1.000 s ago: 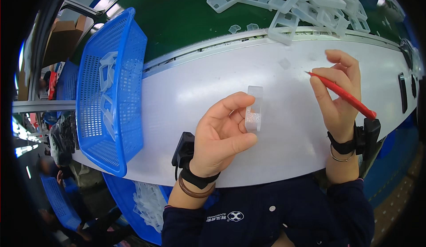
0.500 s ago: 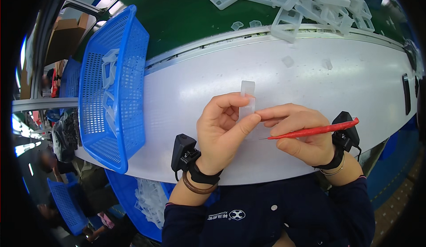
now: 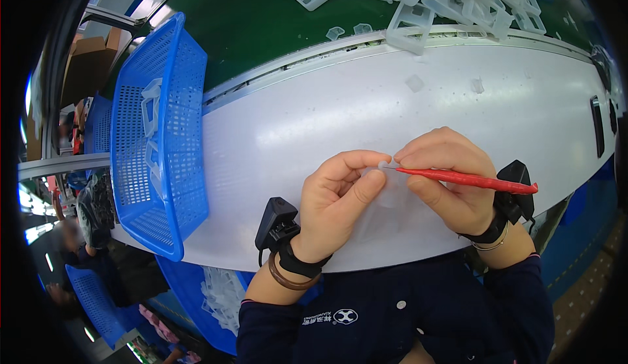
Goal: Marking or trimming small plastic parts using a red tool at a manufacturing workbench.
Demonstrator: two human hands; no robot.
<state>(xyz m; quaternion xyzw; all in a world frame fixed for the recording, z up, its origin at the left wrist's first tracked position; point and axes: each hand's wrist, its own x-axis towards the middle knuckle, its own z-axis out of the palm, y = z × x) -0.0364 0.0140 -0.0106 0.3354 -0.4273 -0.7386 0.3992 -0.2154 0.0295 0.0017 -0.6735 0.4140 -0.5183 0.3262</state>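
My left hand (image 3: 333,207) pinches a small translucent plastic piece (image 3: 391,197) between thumb and forefinger, over the white table. Part of the piece is behind my fingers, and its lower outline fades into the white surface. My right hand (image 3: 451,151) grips a slim red-handled tool (image 3: 500,183) with a thin metal tip. That tip points left and meets the upper edge of the piece, close to my left fingertips. The right forefinger also comes close to the piece; whether it touches cannot be made out.
A blue perforated basket (image 3: 191,128) with several translucent frames stands at the left. Beyond the white table's (image 3: 294,125) metal edge, translucent cases (image 3: 451,4) lie heaped on a green surface (image 3: 255,20). Small scraps (image 3: 414,83) dot the table. Below left, a blue bin (image 3: 180,282) holds clear pieces.
The plastic piece has been turned and no longer stands up above my left fingers. My right hand has brought the tool's tip up to it. The view has shifted slightly.
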